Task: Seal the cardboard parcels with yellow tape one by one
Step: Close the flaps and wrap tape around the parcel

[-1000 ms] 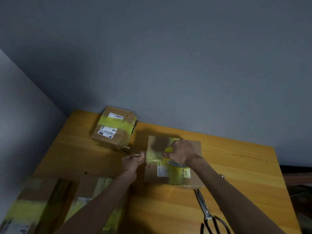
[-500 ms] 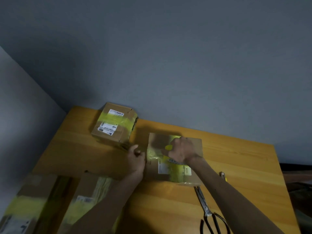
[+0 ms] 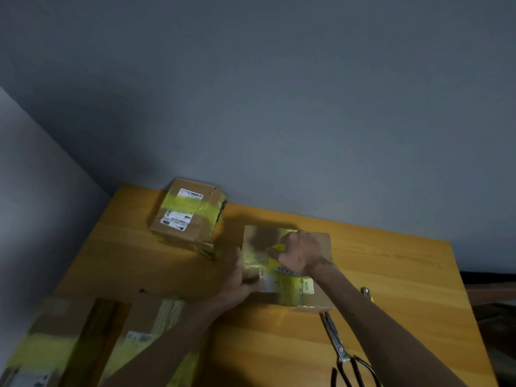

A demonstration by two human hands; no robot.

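The yellow-banded brown cardboard parcel [image 3: 319, 243] sits at the middle of the orange wooden worktop [image 3: 391, 275]. The left hand [image 3: 237, 277] presses straight, closed-up fingers against the parcel's left side. The right hand [image 3: 301, 252], on top, curls its fingers round a yellow tape dispenser [image 3: 279, 247]. Steel scissors [image 3: 339, 350] lie near the parcel's front corner.

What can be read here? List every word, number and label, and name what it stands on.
"B23C", roughly, sideways on a small label on the middle parcel.
Larger white label beside it: unreadable.
Far parcel, two labels: print too small to read.
Near-left parcels: labels blurred.
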